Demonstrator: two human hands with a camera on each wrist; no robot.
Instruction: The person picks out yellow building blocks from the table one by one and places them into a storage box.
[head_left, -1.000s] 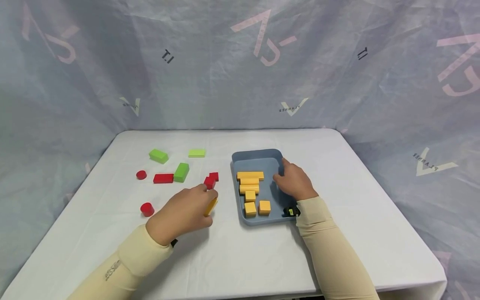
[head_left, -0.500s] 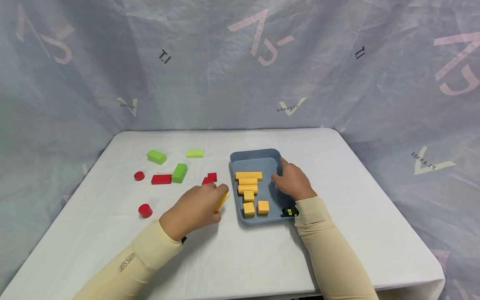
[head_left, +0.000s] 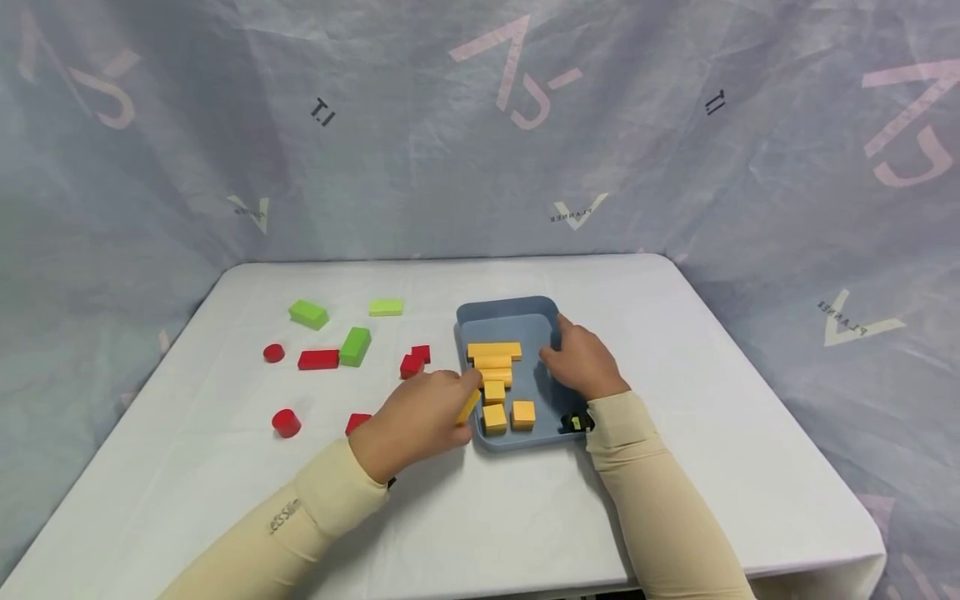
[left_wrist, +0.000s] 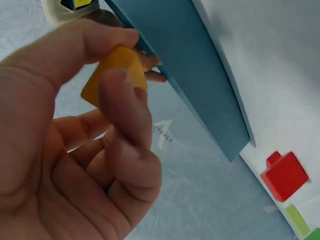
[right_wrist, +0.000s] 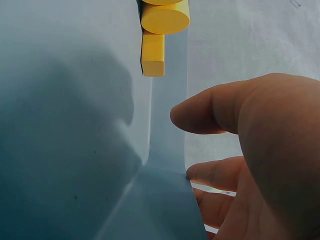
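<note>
Between thumb and forefinger my left hand (head_left: 416,421) pinches a yellow block (left_wrist: 120,59), right at the left rim of a blue-grey tray (head_left: 534,329). At the tray's right side, my right hand (head_left: 587,364) holds the wall, thumb on the inner side and fingers on the outer side in the right wrist view. Inside the tray, along its left half, lie a long yellow bar (head_left: 495,350), yellow cylinders (head_left: 492,377) and small yellow cubes (head_left: 523,415). The left hand's fingers partly cover the pinched block.
Left of the tray, red pieces lie scattered: a bar (head_left: 318,360), cylinders (head_left: 286,423) and small blocks (head_left: 412,365). Another red piece (head_left: 357,422) is partly behind the left hand. Green blocks (head_left: 355,347) lie farther back. A grey cloth (head_left: 420,167) hangs behind the white table (head_left: 675,467).
My left hand has moved right with the yellow block, from beside the red blocks to the tray's left rim. The right hand has stayed at the tray's right wall.
</note>
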